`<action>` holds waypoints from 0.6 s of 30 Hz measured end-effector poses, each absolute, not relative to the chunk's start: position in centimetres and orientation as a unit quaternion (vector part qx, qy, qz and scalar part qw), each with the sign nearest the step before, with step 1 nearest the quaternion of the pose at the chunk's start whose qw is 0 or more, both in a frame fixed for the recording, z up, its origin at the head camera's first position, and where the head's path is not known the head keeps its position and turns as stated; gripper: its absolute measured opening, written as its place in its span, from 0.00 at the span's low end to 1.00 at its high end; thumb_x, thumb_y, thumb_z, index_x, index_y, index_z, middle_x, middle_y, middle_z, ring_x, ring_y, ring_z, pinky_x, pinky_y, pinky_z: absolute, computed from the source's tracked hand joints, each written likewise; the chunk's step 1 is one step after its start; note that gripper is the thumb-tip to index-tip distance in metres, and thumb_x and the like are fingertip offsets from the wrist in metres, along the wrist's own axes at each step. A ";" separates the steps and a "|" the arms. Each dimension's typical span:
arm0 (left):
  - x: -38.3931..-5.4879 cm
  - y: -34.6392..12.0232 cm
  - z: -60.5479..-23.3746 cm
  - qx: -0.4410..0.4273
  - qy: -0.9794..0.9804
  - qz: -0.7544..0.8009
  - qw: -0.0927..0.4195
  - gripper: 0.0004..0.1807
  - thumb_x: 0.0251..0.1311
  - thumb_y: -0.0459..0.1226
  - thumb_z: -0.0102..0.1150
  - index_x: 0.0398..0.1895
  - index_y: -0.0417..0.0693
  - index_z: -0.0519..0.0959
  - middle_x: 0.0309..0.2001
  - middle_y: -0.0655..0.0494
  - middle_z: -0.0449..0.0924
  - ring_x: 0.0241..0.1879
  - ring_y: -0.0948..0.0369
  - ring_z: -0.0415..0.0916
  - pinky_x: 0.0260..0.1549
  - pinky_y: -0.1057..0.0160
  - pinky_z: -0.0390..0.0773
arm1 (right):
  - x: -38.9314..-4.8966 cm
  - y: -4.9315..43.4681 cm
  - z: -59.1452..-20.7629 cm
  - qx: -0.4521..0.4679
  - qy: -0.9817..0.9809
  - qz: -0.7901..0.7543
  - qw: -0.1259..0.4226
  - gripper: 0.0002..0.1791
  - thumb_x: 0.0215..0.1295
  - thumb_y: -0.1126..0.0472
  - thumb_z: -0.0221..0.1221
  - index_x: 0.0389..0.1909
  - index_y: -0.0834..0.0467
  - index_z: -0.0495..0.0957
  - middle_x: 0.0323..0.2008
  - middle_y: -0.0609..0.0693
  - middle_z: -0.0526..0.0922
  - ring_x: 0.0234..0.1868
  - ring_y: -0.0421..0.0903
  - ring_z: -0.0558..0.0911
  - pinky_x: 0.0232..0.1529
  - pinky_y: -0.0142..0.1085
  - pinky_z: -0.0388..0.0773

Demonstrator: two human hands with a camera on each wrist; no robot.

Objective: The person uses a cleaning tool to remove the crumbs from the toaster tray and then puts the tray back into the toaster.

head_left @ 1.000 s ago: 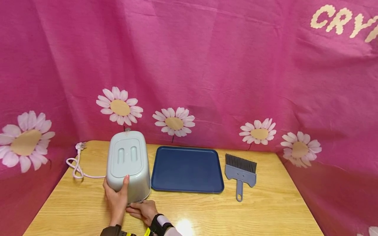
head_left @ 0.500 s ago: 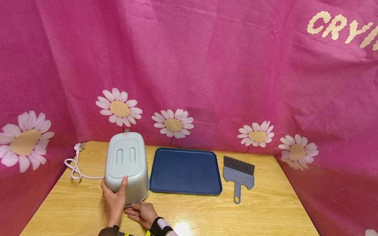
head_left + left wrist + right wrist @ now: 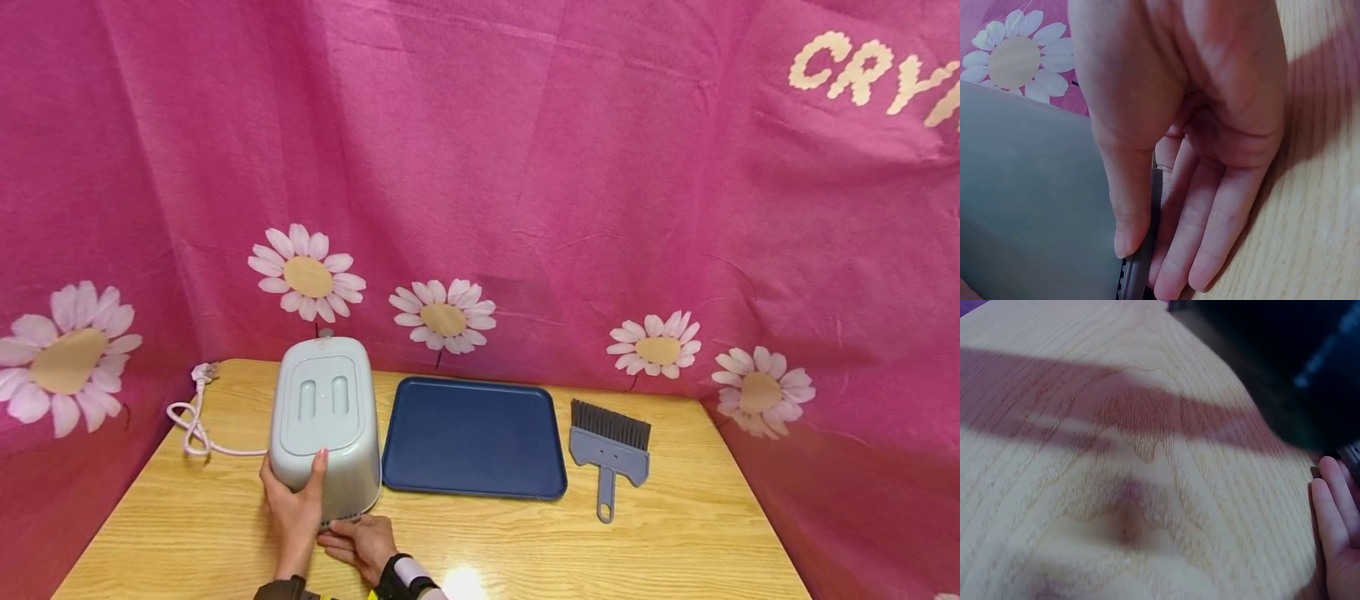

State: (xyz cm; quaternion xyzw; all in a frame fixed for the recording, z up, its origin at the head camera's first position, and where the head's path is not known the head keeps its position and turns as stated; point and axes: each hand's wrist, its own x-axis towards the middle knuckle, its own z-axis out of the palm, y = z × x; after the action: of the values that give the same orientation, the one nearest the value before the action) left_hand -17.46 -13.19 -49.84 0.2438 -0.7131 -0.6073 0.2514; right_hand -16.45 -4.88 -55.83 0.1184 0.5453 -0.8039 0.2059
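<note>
A pale blue-grey toaster (image 3: 326, 400), its lid marked by two long oval recesses, stands on the left part of the table. My left hand (image 3: 296, 508) grips its near left corner, thumb up the front and fingers round the left side. At the foot of the front, my right hand (image 3: 367, 542) pinches the toaster's dark base strip (image 3: 1141, 275), with the thumb above and the other fingers under it. The left wrist view shows this pinch close up beside the toaster's wall (image 3: 1029, 200). In the right wrist view, fingertips (image 3: 1332, 506) lie low by the table near a dark edge.
A navy tray (image 3: 476, 437) lies flat just right of the toaster. Further right is a grey-blue brush (image 3: 609, 454) with dark bristles. A white looped power cord (image 3: 197, 429) with its plug lies to the left. Pink flowered cloth (image 3: 525, 183) surrounds the wooden table (image 3: 525, 542).
</note>
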 end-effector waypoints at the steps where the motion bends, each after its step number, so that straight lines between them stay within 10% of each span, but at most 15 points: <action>1: -17.4 -13.1 -49.8 0.243 -0.712 -0.608 0.252 0.45 0.55 0.48 0.62 0.71 0.39 0.53 0.61 0.28 0.63 0.58 0.36 0.62 0.54 0.41 0.61 | -16.4 -4.9 -55.8 0.119 0.546 -0.803 0.206 0.04 0.61 0.74 0.57 0.35 0.73 0.77 0.35 0.73 0.81 0.33 0.51 0.85 0.35 0.37 0.83; 18: -17.4 -13.4 -49.6 0.237 -0.712 -0.611 0.251 0.45 0.56 0.47 0.61 0.71 0.37 0.52 0.62 0.27 0.62 0.59 0.36 0.60 0.57 0.40 0.59 | -15.7 -4.4 -55.6 0.103 0.535 -0.803 0.242 0.10 0.67 0.70 0.52 0.43 0.74 0.76 0.41 0.75 0.79 0.40 0.53 0.84 0.45 0.43 0.81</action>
State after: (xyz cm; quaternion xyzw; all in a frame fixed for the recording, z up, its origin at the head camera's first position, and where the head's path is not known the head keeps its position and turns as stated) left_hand -17.40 -13.39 -49.64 0.2375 -0.7117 -0.6115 0.2513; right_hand -15.72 -4.40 -55.58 0.1030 0.5348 -0.8030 0.2419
